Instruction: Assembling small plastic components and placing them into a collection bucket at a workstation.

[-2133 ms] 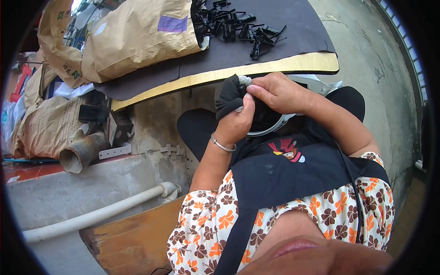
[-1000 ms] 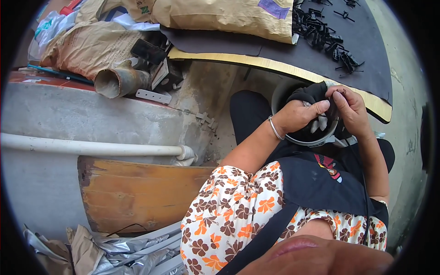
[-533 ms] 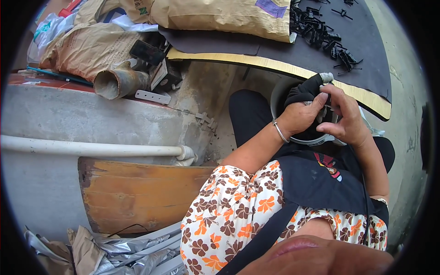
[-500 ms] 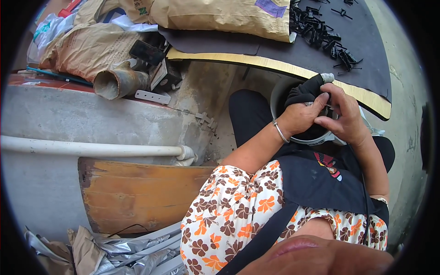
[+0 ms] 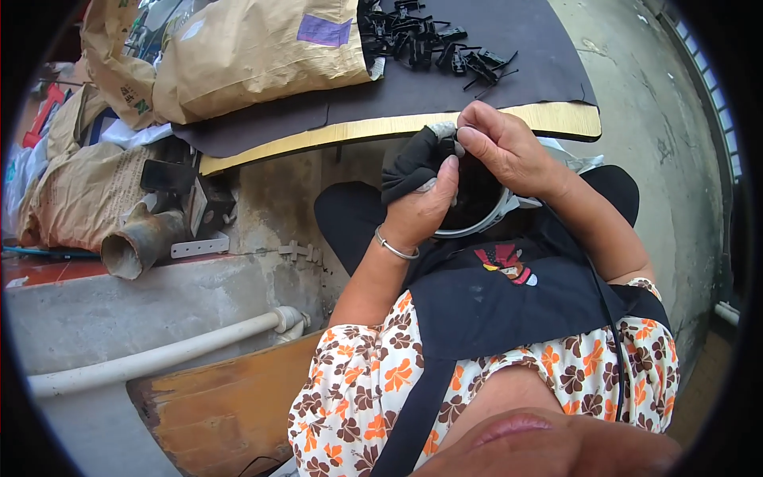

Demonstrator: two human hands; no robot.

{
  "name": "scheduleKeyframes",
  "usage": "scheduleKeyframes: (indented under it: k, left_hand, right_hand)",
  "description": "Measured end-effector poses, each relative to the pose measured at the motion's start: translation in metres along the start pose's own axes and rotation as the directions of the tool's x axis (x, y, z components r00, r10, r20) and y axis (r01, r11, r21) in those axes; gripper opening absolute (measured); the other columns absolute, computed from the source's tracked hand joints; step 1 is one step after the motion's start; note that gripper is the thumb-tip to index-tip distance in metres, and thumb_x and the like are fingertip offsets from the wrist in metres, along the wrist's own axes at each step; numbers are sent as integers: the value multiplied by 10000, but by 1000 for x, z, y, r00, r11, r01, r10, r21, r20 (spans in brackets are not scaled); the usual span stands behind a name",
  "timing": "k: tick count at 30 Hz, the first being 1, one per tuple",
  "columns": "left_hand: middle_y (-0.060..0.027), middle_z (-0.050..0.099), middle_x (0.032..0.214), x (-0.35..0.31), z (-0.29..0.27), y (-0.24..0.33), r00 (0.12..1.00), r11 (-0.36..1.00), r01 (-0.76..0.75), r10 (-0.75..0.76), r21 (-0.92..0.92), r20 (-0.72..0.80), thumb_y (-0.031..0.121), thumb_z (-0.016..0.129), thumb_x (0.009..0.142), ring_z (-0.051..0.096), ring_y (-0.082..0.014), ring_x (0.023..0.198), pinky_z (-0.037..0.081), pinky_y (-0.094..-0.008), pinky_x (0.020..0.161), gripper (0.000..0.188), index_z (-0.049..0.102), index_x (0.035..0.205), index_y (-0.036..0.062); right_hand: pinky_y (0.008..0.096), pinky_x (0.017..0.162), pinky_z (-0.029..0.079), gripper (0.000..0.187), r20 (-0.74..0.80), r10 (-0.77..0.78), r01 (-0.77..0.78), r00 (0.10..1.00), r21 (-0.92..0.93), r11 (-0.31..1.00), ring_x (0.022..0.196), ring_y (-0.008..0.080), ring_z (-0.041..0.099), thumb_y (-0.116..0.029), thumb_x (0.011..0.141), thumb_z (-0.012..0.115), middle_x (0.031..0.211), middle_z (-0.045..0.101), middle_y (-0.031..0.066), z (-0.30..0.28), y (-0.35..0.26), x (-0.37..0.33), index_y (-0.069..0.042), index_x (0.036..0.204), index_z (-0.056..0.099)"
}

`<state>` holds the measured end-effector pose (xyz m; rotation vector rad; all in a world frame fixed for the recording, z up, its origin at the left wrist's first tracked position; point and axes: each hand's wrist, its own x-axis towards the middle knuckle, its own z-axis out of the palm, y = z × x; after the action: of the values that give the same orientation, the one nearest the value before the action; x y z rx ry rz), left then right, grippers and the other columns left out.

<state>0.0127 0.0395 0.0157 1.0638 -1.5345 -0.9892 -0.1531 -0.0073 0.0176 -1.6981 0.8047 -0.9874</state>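
Observation:
My left hand is closed over the bucket, its fingers covered by black cloth with a pale wrap at one fingertip. Between its thumb and covered fingers sits a small black part, mostly hidden. My right hand meets it there, thumb and forefinger pinched together at the part's end; what lies in that pinch is too small to make out. Below both hands a pale-rimmed bucket stands between my knees, its inside dark.
Several black plastic clips lie heaped on the dark-covered table, beside a large brown paper sack. To the left, a rusty pipe piece rests on a ledge. A white pipe runs above a curved wooden board.
The view has swung, so the table and hands appear further left. My right fingers have drawn together into a pinch at the left hand's fingertips, where they were more spread before.

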Motion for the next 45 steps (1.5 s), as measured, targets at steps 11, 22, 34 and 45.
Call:
scheduleKeyframes:
  k: [11,22,34,45]
  left_hand:
    - [-158,635,964,2,6,-17,987,952,-148,160,268,-23,11,549,818,617,-258,869,466,-320,807,231,577,1038,-54]
    - [-54,621,936,3,-2,-14,990,990,-116,122,82,-67,53,604,857,559,-88,780,461,-225,708,295,543,1130,-41]
    - [-37,597,903,2,-6,-13,995,988,85,-78,-128,57,48,481,905,492,-52,603,420,-185,538,323,467,1219,-28]
    - [-61,587,861,1,-2,-15,974,939,223,-201,-262,108,12,494,838,544,-126,744,450,-260,664,168,559,988,-28]
  right_hand:
    - [350,610,436,248,143,46,1,989,-309,951,587,272,495,-196,921,498,659,552,175,2,4,-1,19,817,565]
    - [275,690,435,221,151,65,-51,986,-92,994,722,115,481,-179,927,510,739,556,43,-2,21,-4,21,848,559]
    - [248,638,455,126,142,-100,114,985,-95,989,668,118,560,-110,865,600,731,616,68,-13,16,-8,12,892,609]
    - [315,566,416,288,209,7,28,978,-166,986,561,188,465,-237,930,511,615,519,106,-8,8,-7,10,787,550]
